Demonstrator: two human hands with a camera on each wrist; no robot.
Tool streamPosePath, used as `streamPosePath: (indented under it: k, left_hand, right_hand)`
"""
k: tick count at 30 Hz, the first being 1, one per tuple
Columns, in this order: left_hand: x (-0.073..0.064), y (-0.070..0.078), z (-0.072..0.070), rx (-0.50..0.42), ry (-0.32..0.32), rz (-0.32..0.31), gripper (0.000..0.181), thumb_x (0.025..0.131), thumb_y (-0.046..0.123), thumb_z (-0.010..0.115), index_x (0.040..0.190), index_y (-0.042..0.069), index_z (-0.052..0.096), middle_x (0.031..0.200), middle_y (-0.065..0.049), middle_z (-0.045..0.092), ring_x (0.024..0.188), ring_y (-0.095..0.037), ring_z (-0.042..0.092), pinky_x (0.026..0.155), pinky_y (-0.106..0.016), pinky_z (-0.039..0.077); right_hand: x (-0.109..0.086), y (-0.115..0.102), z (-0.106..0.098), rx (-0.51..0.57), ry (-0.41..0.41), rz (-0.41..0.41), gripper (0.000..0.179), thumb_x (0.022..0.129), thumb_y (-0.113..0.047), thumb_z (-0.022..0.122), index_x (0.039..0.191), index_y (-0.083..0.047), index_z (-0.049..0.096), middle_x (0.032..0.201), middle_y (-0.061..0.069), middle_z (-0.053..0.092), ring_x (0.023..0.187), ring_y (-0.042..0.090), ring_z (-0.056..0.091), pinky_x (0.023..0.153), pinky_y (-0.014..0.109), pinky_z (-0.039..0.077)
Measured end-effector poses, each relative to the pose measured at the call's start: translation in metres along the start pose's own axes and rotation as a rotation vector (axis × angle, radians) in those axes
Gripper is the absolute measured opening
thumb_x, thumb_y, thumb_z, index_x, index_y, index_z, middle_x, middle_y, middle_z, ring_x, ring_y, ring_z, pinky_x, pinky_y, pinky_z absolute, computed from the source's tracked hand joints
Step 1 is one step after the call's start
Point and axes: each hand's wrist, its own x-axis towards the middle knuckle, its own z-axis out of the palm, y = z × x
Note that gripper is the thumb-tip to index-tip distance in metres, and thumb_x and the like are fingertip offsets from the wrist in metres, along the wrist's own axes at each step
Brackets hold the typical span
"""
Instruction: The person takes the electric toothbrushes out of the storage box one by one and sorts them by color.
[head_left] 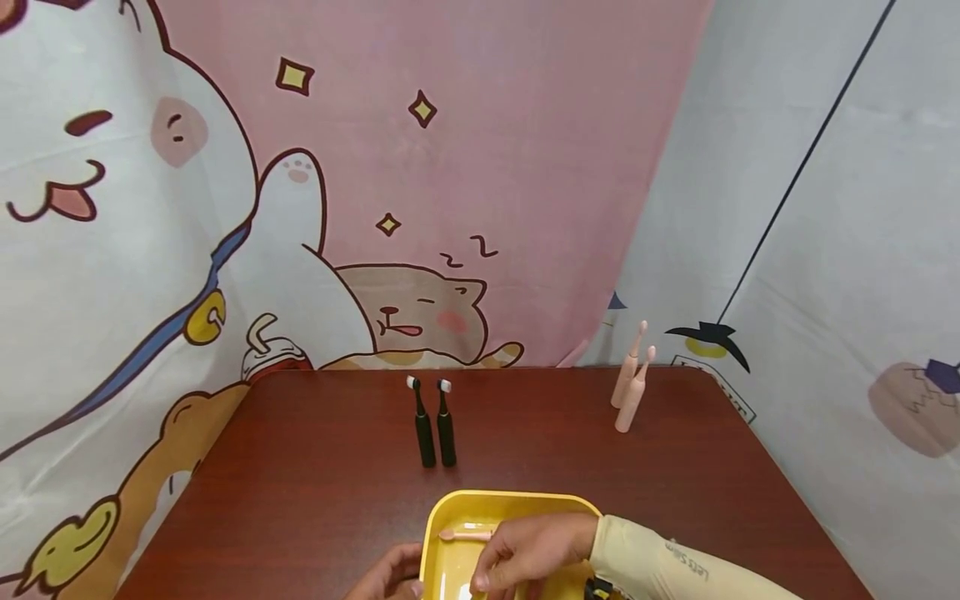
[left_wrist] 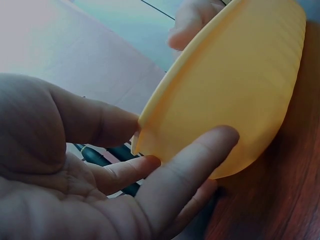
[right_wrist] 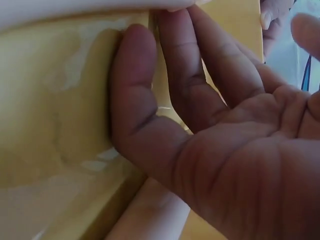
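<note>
Dark red-brown tabletop [head_left: 300, 467], glossy, ahead of both hands and to either side. Printed cloth backdrop [head_left: 525, 167] behind it: large cartoon cats, pink and pale panels.

Straight ahead of the hands, past the bin: two black toothbrushes [head_left: 425, 437], upright, side by side, heads white. Farther off, ahead and to the right of the right hand: two pale pink toothbrushes [head_left: 632, 404], upright, near each other. Pale sleeve [head_left: 660, 558] on the right forearm.

Yellow bin [head_left: 525, 500] close in. Left hand [head_left: 386, 573] grips its left rim, fingers against the outer wall. Right hand [head_left: 528, 550] is down inside, fingers bent; whether they grip anything, cannot tell. Inside, a pink toothbrush [head_left: 465, 536] lies flat, head toward the left hand, other end hidden by the right.
</note>
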Motion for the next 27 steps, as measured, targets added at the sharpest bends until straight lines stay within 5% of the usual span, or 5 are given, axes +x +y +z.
streamPosePath:
  k: [8,15,20,27]
  left_hand:
    - [0.003,-0.007,-0.003,-0.052,-0.112,0.070,0.064,0.102,0.017,0.054,0.140,-0.022,0.020,0.133,-0.020,0.056,0.111,-0.021,0.062,0.089,-0.031,0.055]
    - [0.002,-0.005,-0.003,-0.048,-0.077,0.027,0.065,0.100,0.021,0.058,0.140,-0.019,0.026,0.133,-0.020,0.056,0.112,-0.026,0.062,0.090,-0.037,0.055]
    - [0.002,-0.004,-0.004,-0.048,-0.078,0.010,0.063,0.100,0.021,0.057,0.140,-0.017,0.027,0.133,-0.020,0.056,0.113,-0.026,0.062,0.091,-0.039,0.055]
    - [0.005,-0.006,-0.007,-0.030,-0.103,0.050,0.073,0.100,0.019,0.058,0.142,-0.021,0.015,0.137,-0.032,0.051,0.118,-0.029,0.060,0.091,-0.036,0.054]
  right_hand:
    - [0.001,-0.002,-0.003,0.025,-0.149,-0.007,0.027,0.099,-0.015,0.060,0.120,-0.002,0.069,0.085,-0.014,0.066,0.065,-0.004,0.051,0.057,0.015,0.045]
    - [0.003,-0.006,-0.005,-0.100,-0.268,-0.070,0.018,0.097,-0.007,0.061,0.102,0.008,0.066,0.073,-0.011,0.053,0.059,-0.004,0.041,0.056,0.012,0.035]
    - [-0.003,-0.009,-0.007,-0.118,-0.276,-0.094,0.019,0.099,-0.010,0.059,0.103,0.006,0.068,0.075,-0.011,0.054,0.059,-0.003,0.040,0.056,0.012,0.034]
    - [-0.025,-0.020,-0.013,-0.105,-0.165,-0.087,0.025,0.099,-0.018,0.059,0.115,-0.002,0.070,0.085,-0.015,0.062,0.064,-0.005,0.049,0.055,0.012,0.042]
